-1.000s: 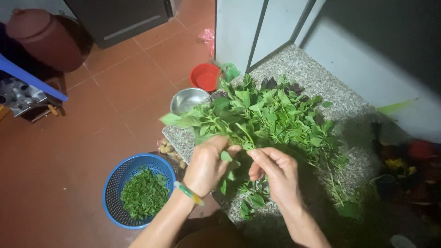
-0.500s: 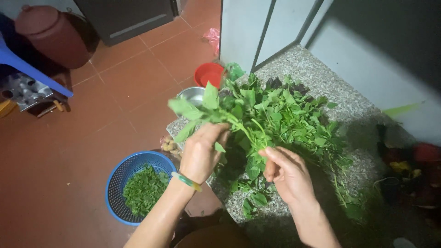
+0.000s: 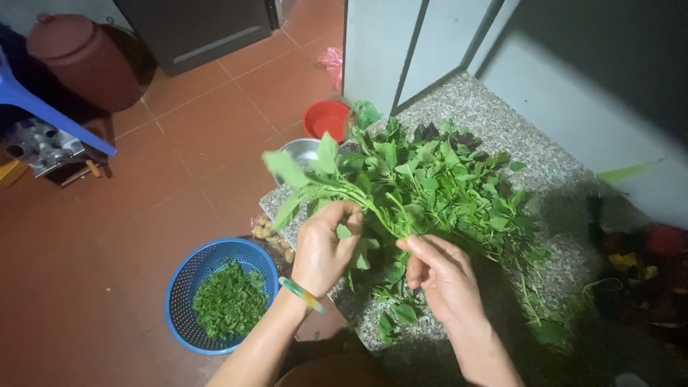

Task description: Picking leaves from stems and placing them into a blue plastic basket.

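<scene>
Head view, leafy stem (image 3: 337, 188) held by both hands, tip pointing left

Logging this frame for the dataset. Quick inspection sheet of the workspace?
Surface: speckled stone slab, raised above red floor tiles.
Job's things: leafy stem held over the greens pile; blue basket of picked leaves on the floor.
Clutter: metal bowl, red bowl, brown clay pot, pink bag.
Grippers: left hand pinches the stem; right hand grips its lower end.
Cables: nothing seen.
Surroundings: grey wall panels, dark cabinet; the right side is too dark to tell.
</scene>
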